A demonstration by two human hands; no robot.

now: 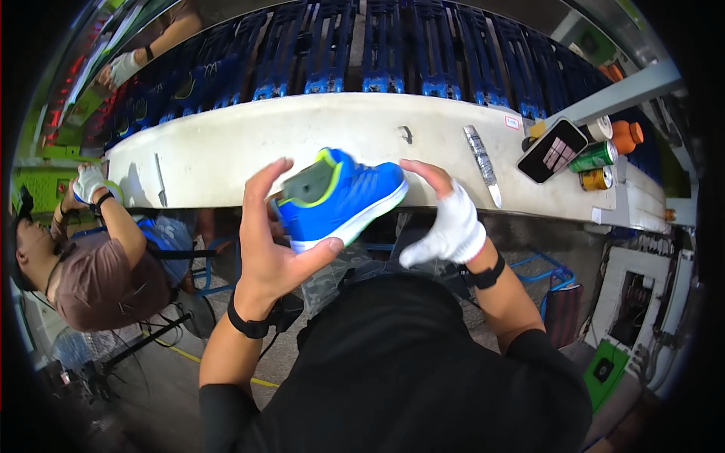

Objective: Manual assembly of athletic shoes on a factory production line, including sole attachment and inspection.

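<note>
Over the near edge of the pale surface [226, 151], we hold up a blue shoe [347, 202] w/ lime trim, our bare L hand [266, 253] curled round the heel end, thumb on the white sole, forefinger standing clear above the collar. The shoe's long axis runs from L palm up & to the R, toe aimed at the gap btwn thumb & forefinger of our R hand [455, 226]. White-gloved w/ bare forefinger, R hand is spread wide, fingers apart; touching the toe or just beside it, we can't tell. L hand is the nearer, being on the shoe. A knife [481, 162] lies farther R, tip at the near edge; a phone [553, 149] rests toward the surface's R end.
</note>
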